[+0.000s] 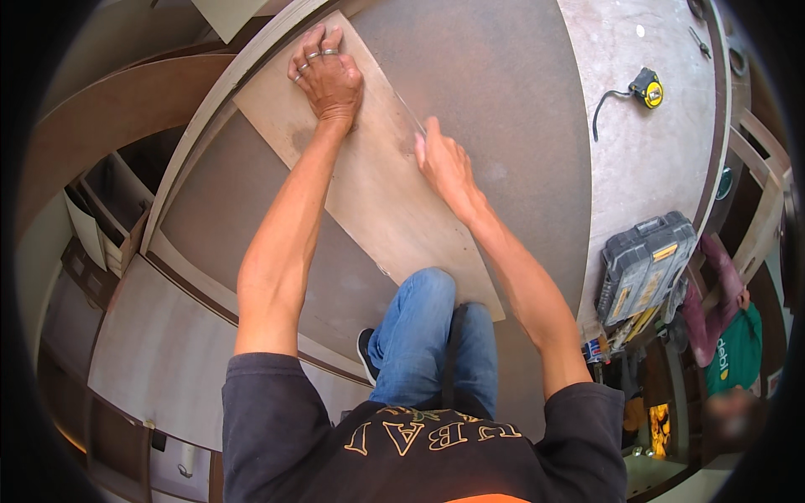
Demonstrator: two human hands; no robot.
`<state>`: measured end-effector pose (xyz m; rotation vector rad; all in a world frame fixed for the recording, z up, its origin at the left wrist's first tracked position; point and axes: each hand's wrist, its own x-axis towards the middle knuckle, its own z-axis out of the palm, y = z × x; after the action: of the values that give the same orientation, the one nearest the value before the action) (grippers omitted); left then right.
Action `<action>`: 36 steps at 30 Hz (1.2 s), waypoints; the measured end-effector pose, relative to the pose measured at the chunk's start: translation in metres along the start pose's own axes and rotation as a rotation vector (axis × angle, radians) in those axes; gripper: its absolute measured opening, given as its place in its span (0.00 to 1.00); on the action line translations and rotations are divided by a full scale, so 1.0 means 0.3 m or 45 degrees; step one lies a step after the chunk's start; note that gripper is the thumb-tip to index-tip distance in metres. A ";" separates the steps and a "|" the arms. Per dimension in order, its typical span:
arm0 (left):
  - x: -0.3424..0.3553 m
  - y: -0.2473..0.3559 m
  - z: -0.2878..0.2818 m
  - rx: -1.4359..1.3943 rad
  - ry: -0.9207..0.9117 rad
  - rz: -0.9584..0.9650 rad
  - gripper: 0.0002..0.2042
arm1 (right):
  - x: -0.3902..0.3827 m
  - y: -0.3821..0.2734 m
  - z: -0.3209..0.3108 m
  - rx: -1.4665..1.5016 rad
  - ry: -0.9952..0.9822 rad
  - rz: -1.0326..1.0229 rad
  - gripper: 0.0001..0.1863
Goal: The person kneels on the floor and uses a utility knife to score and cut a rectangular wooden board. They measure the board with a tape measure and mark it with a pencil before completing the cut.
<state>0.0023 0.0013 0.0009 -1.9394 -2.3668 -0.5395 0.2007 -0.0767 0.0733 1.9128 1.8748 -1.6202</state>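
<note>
A long, pale wooden board (381, 197) lies slantwise across a larger brown panel (478, 59). My left hand (329, 82) rests on its far end, fingers laid out over the wood and rings on several of them. Along the board's right edge, my right hand (444, 168) is closed with the thumb up. A thin sliver of something shows at its fingertips by that edge, too small to name. My bent knee (428, 289) presses on or just over the near part of the board.
A yellow and black tape measure (648, 90) lies on the pale surface (646, 159) at right. Nearer stands a grey tool case (646, 267). A person in a green top (735, 348) is at far right. A curved wooden rim (197, 121) bounds the panel on the left.
</note>
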 end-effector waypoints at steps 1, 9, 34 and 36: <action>-0.001 -0.004 -0.001 0.010 -0.005 0.000 0.21 | -0.063 0.054 0.027 -0.051 -0.015 0.054 0.13; 0.004 -0.006 0.000 0.026 -0.009 0.010 0.21 | 0.007 -0.002 -0.098 0.042 -0.038 0.066 0.14; 0.007 0.011 -0.007 -0.004 -0.020 -0.020 0.22 | 0.406 -0.236 -0.039 -0.006 0.206 -0.206 0.16; 0.006 0.002 -0.008 -0.014 -0.012 -0.003 0.21 | 0.410 -0.229 -0.031 0.001 0.237 -0.244 0.16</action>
<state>0.0019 0.0025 0.0036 -1.9482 -2.3776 -0.5456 0.1246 0.0378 0.0412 2.0029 2.1895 -1.5353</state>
